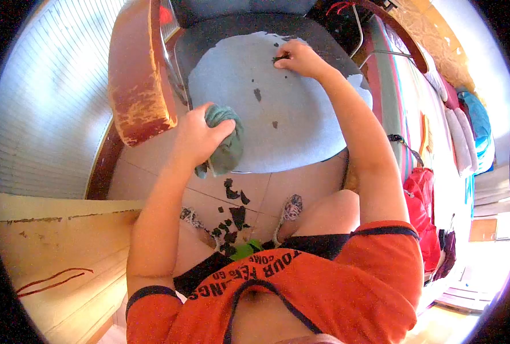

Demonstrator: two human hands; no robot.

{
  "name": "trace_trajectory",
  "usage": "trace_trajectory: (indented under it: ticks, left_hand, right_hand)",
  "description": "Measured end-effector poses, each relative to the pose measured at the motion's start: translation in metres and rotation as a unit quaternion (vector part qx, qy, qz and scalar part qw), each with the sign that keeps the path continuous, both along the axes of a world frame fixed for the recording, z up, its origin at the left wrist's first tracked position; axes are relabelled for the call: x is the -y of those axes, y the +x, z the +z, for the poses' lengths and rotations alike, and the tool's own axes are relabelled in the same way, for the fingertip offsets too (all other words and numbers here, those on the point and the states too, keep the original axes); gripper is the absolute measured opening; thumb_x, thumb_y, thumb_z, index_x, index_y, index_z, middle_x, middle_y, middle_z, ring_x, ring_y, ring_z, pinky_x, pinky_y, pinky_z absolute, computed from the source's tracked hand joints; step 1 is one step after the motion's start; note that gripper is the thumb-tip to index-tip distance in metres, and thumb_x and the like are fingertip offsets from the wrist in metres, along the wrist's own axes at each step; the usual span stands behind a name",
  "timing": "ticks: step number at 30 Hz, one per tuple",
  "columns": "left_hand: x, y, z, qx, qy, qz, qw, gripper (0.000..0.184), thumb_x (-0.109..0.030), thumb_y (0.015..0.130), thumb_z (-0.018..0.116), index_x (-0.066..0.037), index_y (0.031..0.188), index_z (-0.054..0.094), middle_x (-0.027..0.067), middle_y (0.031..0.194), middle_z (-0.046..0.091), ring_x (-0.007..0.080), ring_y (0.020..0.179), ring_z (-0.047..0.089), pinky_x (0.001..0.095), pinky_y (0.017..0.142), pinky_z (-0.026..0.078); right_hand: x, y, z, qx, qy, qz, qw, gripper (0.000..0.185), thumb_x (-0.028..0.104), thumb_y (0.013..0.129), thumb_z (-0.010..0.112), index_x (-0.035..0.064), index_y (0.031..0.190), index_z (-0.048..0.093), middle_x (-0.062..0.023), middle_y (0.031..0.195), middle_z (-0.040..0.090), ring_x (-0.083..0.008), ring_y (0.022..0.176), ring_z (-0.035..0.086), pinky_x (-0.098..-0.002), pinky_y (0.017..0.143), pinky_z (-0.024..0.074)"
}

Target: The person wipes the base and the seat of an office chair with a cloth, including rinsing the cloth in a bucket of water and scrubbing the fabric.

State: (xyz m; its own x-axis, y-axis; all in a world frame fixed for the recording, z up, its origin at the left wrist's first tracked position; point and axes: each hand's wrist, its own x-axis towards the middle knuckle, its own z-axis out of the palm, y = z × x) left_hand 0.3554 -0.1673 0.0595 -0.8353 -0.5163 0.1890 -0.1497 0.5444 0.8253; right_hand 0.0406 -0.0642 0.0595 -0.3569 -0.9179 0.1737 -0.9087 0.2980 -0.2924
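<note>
A chair seat (226, 74) shows a large grey-blue area with ragged black covering round its back and sides. Several small dark flakes lie on it, one of them (258, 94) near the middle. My left hand (200, 135) is closed round a crumpled green cloth (227, 146) at the seat's front left edge. Near the back of the seat, my right hand (298, 59) pinches a small dark scrap (279, 58) between thumb and fingers.
Torn black pieces (237, 218) lie on the tiled floor (200, 186) between my feet. A worn brown armrest (140, 74) rises at the left. Beside the chair on the right is a striped cover (389, 97), with a red bag (421, 215) hanging nearby.
</note>
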Motion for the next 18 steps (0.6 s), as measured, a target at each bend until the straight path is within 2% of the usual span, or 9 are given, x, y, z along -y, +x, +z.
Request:
trace_trajectory:
  ticks: [4, 6, 7, 10, 12, 13, 14, 16, 18]
  left_hand:
    - [0.0, 0.001, 0.0, -0.001, 0.011, 0.0, 1.0, 0.037, -0.031, 0.068, 0.065, 0.003, 0.081, 0.06, 0.02, 0.075, 0.062, 0.0336, 0.072, 0.061, 0.039, 0.067, 0.047]
    - [0.0, 0.001, 0.001, -0.007, 0.018, -0.001, 1.0, 0.037, -0.031, 0.068, 0.065, 0.003, 0.081, 0.06, 0.0199, 0.075, 0.062, 0.0336, 0.072, 0.061, 0.0391, 0.067, 0.047]
    - [-0.001, 0.002, 0.002, -0.003, 0.018, -0.002, 1.0, 0.038, -0.031, 0.068, 0.065, 0.004, 0.081, 0.06, 0.02, 0.075, 0.062, 0.0337, 0.072, 0.061, 0.0392, 0.067, 0.047]
    - [0.003, 0.001, -0.001, -0.002, 0.003, 0.003, 1.0, 0.038, -0.032, 0.068, 0.065, 0.004, 0.081, 0.06, 0.0202, 0.074, 0.062, 0.0338, 0.071, 0.061, 0.0394, 0.067, 0.047]
    - [0.002, 0.001, -0.004, -0.003, -0.009, 0.006, 1.0, 0.039, -0.032, 0.067, 0.065, 0.004, 0.081, 0.059, 0.0204, 0.074, 0.062, 0.0339, 0.07, 0.061, 0.0394, 0.066, 0.047]
    - [0.002, 0.002, -0.005, -0.003, -0.008, 0.007, 1.0, 0.039, -0.032, 0.067, 0.064, 0.005, 0.081, 0.059, 0.0209, 0.074, 0.062, 0.0342, 0.07, 0.061, 0.0393, 0.066, 0.047]
    - [0.003, 0.002, -0.003, -0.006, -0.007, 0.009, 1.0, 0.04, -0.032, 0.067, 0.064, 0.005, 0.082, 0.059, 0.0214, 0.074, 0.062, 0.0345, 0.07, 0.061, 0.0392, 0.066, 0.047]
    - [0.002, 0.003, 0.002, -0.01, 0.005, 0.009, 1.0, 0.04, -0.031, 0.067, 0.064, 0.005, 0.083, 0.059, 0.0219, 0.075, 0.062, 0.0348, 0.071, 0.061, 0.0392, 0.067, 0.047]
    - [0.001, 0.004, 0.007, -0.008, 0.02, 0.007, 1.0, 0.041, -0.031, 0.067, 0.064, 0.006, 0.083, 0.059, 0.0224, 0.076, 0.062, 0.0351, 0.072, 0.061, 0.0392, 0.067, 0.047]
  right_hand:
    - [0.002, 0.004, 0.007, 0.053, 0.041, -0.003, 0.998, 0.028, 0.031, 0.076, 0.065, 0.0038, 0.085, 0.062, -0.0146, 0.091, 0.061, -0.0315, 0.087, 0.058, -0.0394, 0.076, 0.0465]
    - [0.0, 0.007, 0.003, -0.093, -0.043, 0.104, 0.989, 0.019, 0.022, 0.081, 0.058, 0.0044, 0.085, 0.06, -0.0142, 0.09, 0.061, -0.0333, 0.084, 0.059, -0.0406, 0.073, 0.0476]
    - [-0.001, 0.008, -0.001, -0.094, -0.043, 0.103, 0.989, 0.019, 0.022, 0.081, 0.058, 0.0044, 0.085, 0.06, -0.0142, 0.09, 0.061, -0.0333, 0.084, 0.059, -0.0406, 0.073, 0.0476]
    - [0.003, -0.002, -0.014, -0.218, -0.034, 0.084, 0.972, 0.012, 0.014, 0.082, 0.052, 0.0049, 0.088, 0.057, -0.0156, 0.089, 0.06, -0.0354, 0.083, 0.059, -0.0419, 0.073, 0.0483]
    - [0.003, -0.026, -0.022, -0.244, -0.049, -0.047, 0.967, 0.011, 0.011, 0.08, 0.053, 0.005, 0.089, 0.054, -0.0176, 0.091, 0.061, -0.0356, 0.085, 0.061, -0.0422, 0.073, 0.0489]
    - [0.001, -0.028, -0.017, -0.143, -0.075, -0.18, 0.97, 0.016, 0.009, 0.079, 0.052, 0.0046, 0.094, 0.055, -0.0191, 0.093, 0.062, -0.0358, 0.088, 0.061, -0.0426, 0.074, 0.0491]
    - [-0.004, -0.031, -0.016, -0.059, -0.147, -0.191, 0.969, 0.022, 0.009, 0.078, 0.052, 0.005, 0.1, 0.056, -0.0188, 0.094, 0.062, -0.0363, 0.088, 0.061, -0.0424, 0.074, 0.0492]
    - [-0.008, -0.031, -0.015, 0.025, -0.126, -0.15, 0.98, 0.024, 0.012, 0.078, 0.054, 0.0055, 0.101, 0.059, -0.0179, 0.092, 0.062, -0.0362, 0.088, 0.06, -0.0415, 0.077, 0.0484]
    - [-0.002, -0.023, -0.02, -0.039, -0.125, -0.078, 0.988, 0.021, 0.017, 0.079, 0.057, 0.0057, 0.097, 0.061, -0.0171, 0.09, 0.062, -0.0352, 0.086, 0.06, -0.0411, 0.077, 0.048]
